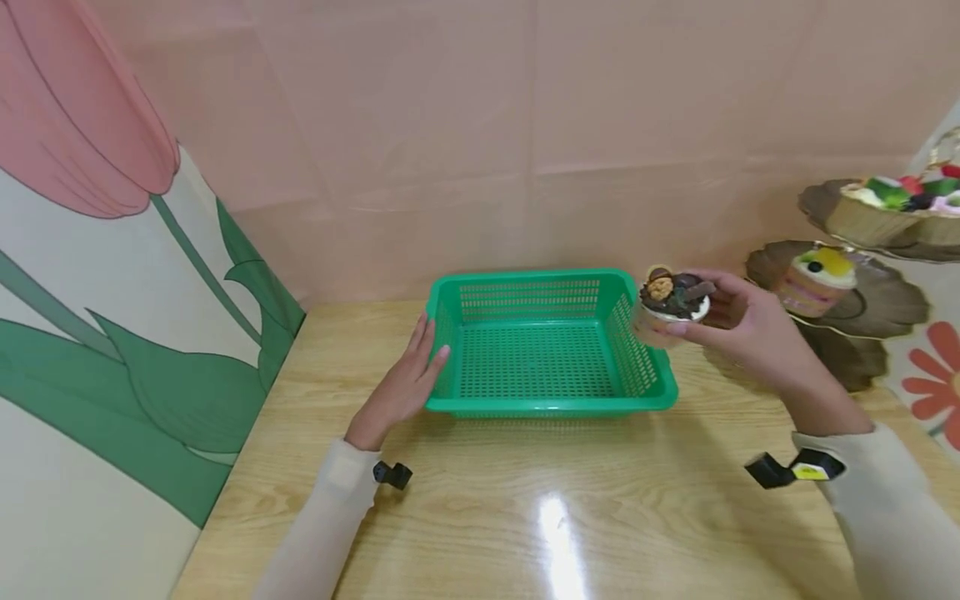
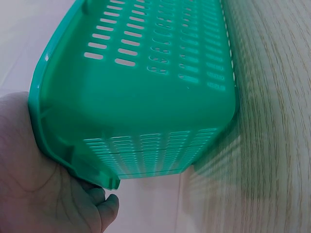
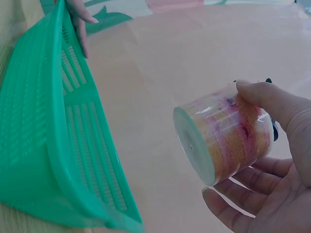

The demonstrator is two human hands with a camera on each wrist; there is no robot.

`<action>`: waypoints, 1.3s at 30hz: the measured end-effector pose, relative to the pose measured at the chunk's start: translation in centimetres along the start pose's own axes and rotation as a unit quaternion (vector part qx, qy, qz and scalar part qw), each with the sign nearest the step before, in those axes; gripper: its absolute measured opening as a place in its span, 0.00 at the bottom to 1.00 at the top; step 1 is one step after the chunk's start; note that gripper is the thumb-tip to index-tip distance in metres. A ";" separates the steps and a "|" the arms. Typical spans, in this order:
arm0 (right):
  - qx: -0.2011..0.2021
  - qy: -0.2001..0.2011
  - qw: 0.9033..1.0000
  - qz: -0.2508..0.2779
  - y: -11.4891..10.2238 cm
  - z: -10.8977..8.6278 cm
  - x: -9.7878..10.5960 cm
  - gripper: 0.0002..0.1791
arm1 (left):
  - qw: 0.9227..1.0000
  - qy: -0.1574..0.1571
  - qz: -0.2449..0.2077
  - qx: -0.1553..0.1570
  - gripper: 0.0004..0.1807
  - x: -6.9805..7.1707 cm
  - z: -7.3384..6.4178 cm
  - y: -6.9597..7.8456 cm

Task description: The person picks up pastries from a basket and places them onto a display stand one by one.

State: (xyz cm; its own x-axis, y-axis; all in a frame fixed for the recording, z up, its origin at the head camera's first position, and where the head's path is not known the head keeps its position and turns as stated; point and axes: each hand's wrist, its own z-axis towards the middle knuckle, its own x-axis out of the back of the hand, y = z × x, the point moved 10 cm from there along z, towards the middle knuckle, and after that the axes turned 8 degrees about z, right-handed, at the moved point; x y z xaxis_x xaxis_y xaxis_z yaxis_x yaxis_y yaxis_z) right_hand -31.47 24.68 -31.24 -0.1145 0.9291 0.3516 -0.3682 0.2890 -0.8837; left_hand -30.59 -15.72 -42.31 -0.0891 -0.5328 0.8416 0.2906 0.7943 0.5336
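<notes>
My right hand [image 1: 750,325] grips a small layered cake cup [image 1: 662,321] topped with dark chocolate pieces and a nut-like ball. It is held in the air at the right end of a green plastic basket [image 1: 551,404]. In the right wrist view, the clear-walled cake cup [image 3: 228,133] shows sponge and pink layers, between the thumb and the fingers. My left hand [image 1: 401,379] rests on the basket's left rim with its fingers extended. From the left wrist, the palm lies against the rim of the basket [image 2: 146,97]. Inside the basket only the perforated floor shows.
A tiered stand with brown scalloped plates [image 1: 892,292] stands at the right. Its middle plate bears another cake cup [image 1: 817,283]; the upper one holds fruit-topped cups [image 1: 892,208]. A pink cloth backdrop [image 1: 450,150] rises behind the wooden table [image 1: 465,500].
</notes>
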 end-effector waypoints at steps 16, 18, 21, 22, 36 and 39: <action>-0.059 0.064 0.996 -0.013 4.4 -4.6 5.7 0.35 | 1.000 -0.001 -0.004 0.005 0.43 -0.4 -0.3 -0.6; -0.063 0.075 0.995 -0.010 5.1 -5.2 6.8 0.36 | 1.000 0.000 -0.004 0.006 0.43 -0.4 -0.3 -0.5; -0.055 0.075 0.996 0.012 6.1 -6.0 8.3 0.36 | 1.000 0.001 -0.004 0.009 0.44 -0.4 -0.3 -0.5; -0.056 0.078 0.995 0.011 6.4 -6.3 8.8 0.35 | 1.000 0.001 -0.004 0.009 0.44 -0.4 -0.2 -0.5; 0.017 0.152 0.973 0.170 7.1 -8.5 14.3 0.34 | 1.000 0.001 -0.006 0.003 0.43 -0.5 -0.2 -0.4; 0.021 0.162 0.971 0.172 7.9 -8.7 15.8 0.34 | 1.000 0.000 -0.006 0.003 0.44 -0.6 -0.2 -0.4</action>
State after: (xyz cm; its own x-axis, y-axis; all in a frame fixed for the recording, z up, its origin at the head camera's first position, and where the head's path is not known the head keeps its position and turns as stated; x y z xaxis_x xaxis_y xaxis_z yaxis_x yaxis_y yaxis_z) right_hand -28.18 43.63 -35.31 0.0569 0.9947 -0.0851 -0.3971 -0.0556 -0.9161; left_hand -30.49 -15.79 -43.08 -0.0932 -0.5423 0.8350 0.2829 0.7897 0.5444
